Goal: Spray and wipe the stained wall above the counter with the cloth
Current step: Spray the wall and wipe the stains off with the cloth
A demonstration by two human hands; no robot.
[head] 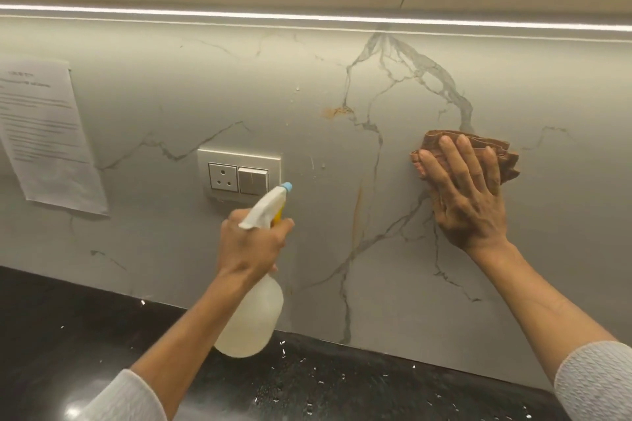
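My left hand (251,244) grips the neck of a translucent spray bottle (251,321); its white head and blue nozzle (286,187) aim up and right at the marble wall (205,85). An orange-brown stain (337,112) sits on the wall above the nozzle, and a faint orange streak (357,207) runs down below it. A few droplets (297,89) cling to the wall. My right hand (468,202) lies flat with fingers spread, pressing a folded brown cloth (502,155) against the wall to the right of the stains.
A socket and switch plate (239,174) is set in the wall just left of the nozzle. A printed paper sheet (44,133) is taped at the far left. A light strip (307,18) runs under the cabinets. The black counter (68,335) below carries white specks.
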